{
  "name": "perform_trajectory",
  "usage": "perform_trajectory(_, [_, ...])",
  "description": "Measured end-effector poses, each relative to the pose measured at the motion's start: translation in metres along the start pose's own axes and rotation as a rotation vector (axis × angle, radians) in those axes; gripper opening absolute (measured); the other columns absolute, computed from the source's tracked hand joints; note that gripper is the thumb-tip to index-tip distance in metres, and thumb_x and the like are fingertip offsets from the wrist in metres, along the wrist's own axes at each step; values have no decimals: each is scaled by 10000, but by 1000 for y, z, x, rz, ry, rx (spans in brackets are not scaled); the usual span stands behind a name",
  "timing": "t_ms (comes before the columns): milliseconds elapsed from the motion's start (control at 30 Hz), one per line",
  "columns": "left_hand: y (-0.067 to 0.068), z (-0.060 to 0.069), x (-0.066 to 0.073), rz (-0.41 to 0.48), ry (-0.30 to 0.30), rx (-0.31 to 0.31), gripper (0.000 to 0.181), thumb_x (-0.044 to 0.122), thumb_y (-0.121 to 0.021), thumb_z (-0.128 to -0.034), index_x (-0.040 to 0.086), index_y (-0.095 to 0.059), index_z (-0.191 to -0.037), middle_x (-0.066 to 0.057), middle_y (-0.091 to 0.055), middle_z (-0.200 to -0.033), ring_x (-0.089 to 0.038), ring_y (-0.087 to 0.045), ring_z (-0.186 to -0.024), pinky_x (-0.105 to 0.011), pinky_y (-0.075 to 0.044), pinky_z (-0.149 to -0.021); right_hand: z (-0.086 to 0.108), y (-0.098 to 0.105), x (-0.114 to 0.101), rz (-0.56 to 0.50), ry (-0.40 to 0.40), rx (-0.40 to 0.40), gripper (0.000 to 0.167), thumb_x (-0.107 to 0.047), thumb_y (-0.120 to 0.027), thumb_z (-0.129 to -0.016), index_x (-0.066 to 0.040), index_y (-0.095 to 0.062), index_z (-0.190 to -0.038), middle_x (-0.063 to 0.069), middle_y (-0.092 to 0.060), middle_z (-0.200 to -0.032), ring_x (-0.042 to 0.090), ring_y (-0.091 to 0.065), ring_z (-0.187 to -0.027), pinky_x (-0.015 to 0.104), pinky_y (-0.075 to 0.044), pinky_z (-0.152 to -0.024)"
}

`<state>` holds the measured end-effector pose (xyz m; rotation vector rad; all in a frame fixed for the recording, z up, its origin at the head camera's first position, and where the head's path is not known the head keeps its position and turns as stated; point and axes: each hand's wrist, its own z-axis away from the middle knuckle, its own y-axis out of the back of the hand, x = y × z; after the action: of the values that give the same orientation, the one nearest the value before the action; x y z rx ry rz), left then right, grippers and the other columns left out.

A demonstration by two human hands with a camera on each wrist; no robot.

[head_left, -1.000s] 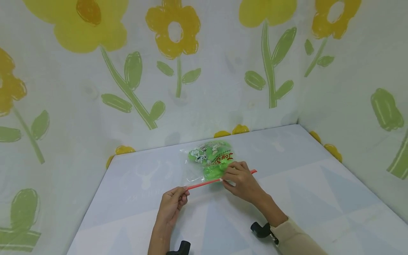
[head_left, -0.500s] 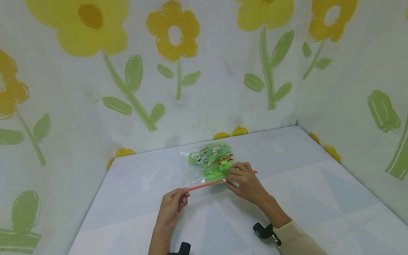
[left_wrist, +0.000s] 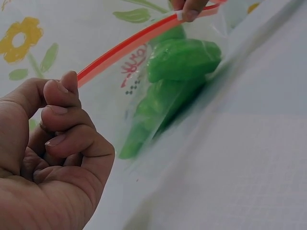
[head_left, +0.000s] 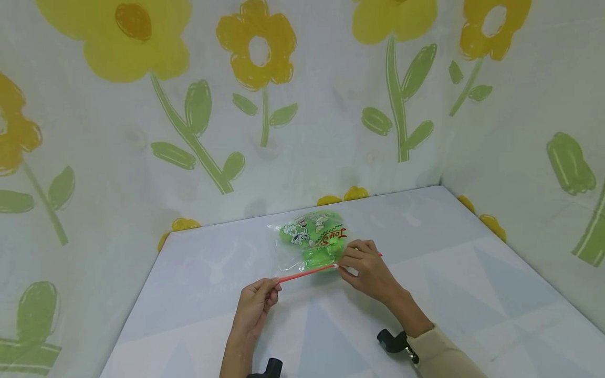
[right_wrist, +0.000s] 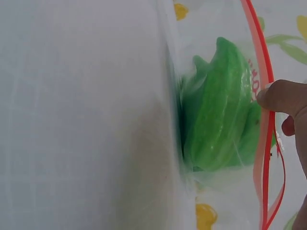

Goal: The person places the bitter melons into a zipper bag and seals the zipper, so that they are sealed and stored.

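A clear zip bag (head_left: 288,252) printed with cartoon figures and red lettering stands out in the head view. Bright green, lumpy contents (right_wrist: 218,105) show through its plastic; their kind is unclear. Along its near edge runs a red zip strip (head_left: 307,273). My left hand (head_left: 255,304) pinches the strip's left end between thumb and fingertip. With thumb and fingers, my right hand (head_left: 364,270) pinches the small white slider (left_wrist: 180,15) on the strip. Right of the slider, the strip's two sides stand apart in the right wrist view.
The bag is over a pale table (head_left: 212,325) patterned with bluish triangles. Fabric walls (head_left: 321,131) with yellow flowers enclose its back and sides. Black wrist camera mounts (head_left: 392,341) sit at both wrists.
My right hand has slid a little to the right along the red strip, taking the white slider with it. The left hand stays at the strip's left end.
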<state>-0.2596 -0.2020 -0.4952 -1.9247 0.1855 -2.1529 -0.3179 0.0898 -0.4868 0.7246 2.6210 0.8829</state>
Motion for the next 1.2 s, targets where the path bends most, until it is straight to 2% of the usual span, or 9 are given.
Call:
perform_trajectory(133, [-1,2,-1,-6,9,3,199,70,-666,-935,-59,-680,-785,-74,-609,-691,-76,-471,-569,-176,-417,-528,1,1,2,-15,1,7,29,-124,-775,-846,-139,-757,-828,-78,-647,-849,187,-563,-967,382,-380,-807])
perform_trajectory(333, [-1,3,-2,-8,9,18,195,53,-653,-939,-100,-674,-819,-88,-620,-711,-72,-479,-573,-172,-420,-528,4,2,5,-23,27,15,178,-221,-672,-957,-136,-746,-819,-73,-648,-844,196,-567,-968,386,-378,-799])
perform_trajectory(400, [-1,4,-3,-11,4,18,198,53,-650,-941,-112,-668,-832,-91,-620,-720,-71,-479,-576,-170,-419,-527,5,3,7,-21,24,13,140,-197,-696,-933,-134,-747,-819,-72,-647,-842,198,-566,-970,386,-373,-803])
perform_trajectory(500, [-2,3,-3,-13,-2,20,212,53,-649,-941,-143,-655,-859,-98,-623,-729,-73,-482,-578,-170,-420,-525,6,5,9,-15,13,12,36,-115,-779,-841,-129,-752,-820,-70,-647,-838,200,-568,-966,382,-371,-798])
perform_trajectory(700, [-2,3,-4,-4,-5,32,199,46,-653,-938,-132,-658,-848,-95,-618,-718,-78,-480,-571,-169,-421,-525,8,9,15,0,0,33,207,-4,-873,-688,-122,-746,-802,-74,-638,-818,189,-558,-935,391,-371,-771])
perform_trajectory(833, [-2,3,-4,17,-7,35,185,38,-654,-936,-121,-663,-842,-87,-615,-708,-80,-477,-566,-171,-422,-525,10,10,20,6,-2,44,213,-10,-879,-678,-125,-750,-802,-70,-641,-810,190,-554,-922,394,-371,-758])
perform_trajectory(1033, [-2,3,-6,59,-18,38,172,13,-636,-939,-133,-661,-852,-100,-630,-719,-72,-485,-557,-160,-431,-522,16,13,29,18,-32,32,157,-40,-840,-726,-127,-762,-831,-69,-646,-818,188,-550,-933,388,-368,-762])
perform_trajectory(1200, [-2,4,-6,58,-21,46,175,16,-639,-940,-134,-661,-852,-100,-631,-722,-69,-482,-558,-160,-425,-520,19,16,34,22,-44,40,181,-21,-856,-709,-117,-765,-834,-74,-645,-810,188,-548,-933,387,-363,-756])
